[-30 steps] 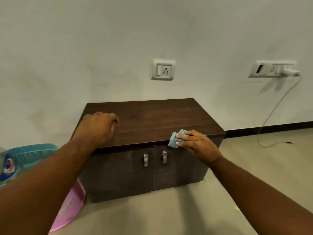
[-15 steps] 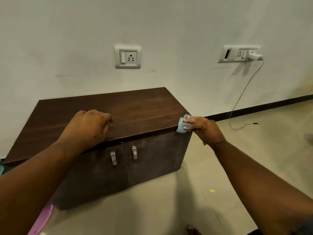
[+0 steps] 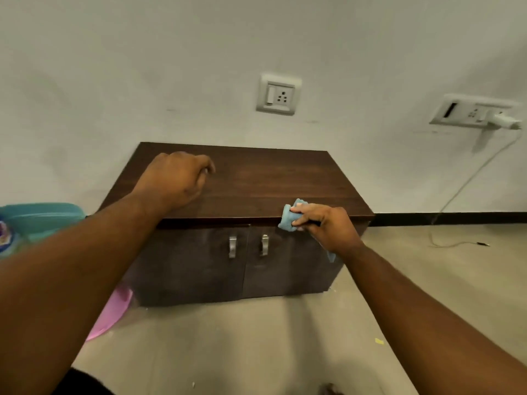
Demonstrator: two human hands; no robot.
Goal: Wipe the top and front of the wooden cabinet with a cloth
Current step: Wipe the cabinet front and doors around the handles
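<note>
The blue cloth point(image 3: 288, 216) is bunched into a wad, draped over the cabinet's point(image 3: 273, 181) front top edge, its long axis running up and down across that edge. The right hand point(image 3: 328, 226) grips it, fingers point(image 3: 303, 209) clamped around the wad, which pokes out left of the fingertips. A loose end hangs below the wrist. The left hand point(image 3: 176, 181) rests curled on the top, holding nothing.
</note>
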